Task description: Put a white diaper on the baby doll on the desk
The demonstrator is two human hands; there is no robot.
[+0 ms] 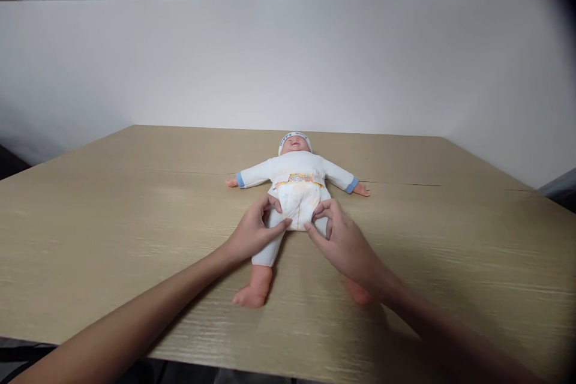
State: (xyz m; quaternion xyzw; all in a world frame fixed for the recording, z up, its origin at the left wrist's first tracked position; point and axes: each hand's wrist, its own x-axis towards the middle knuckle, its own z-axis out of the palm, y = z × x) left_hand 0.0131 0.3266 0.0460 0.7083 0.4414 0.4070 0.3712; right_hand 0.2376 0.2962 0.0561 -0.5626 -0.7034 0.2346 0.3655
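A baby doll (298, 162) in a white outfit with blue cuffs and a white printed cap lies on its back, head away from me. Around its hips sits a white diaper (299, 201) with a colourful waistband. My left hand (258, 225) pinches the diaper's edge at the doll's leg on the left. On the other side my right hand (339, 237) pinches the opposite leg edge between thumb and fingers. The doll's bare foot (252, 288) on the left shows fully; my right hand and forearm partly hide the other leg and foot.
A wide wood-grain table (157, 210) carries the doll, its front edge near the bottom of the view. A white partition wall (288, 66) rises behind the table and along its right side. A thin seam runs across the tabletop.
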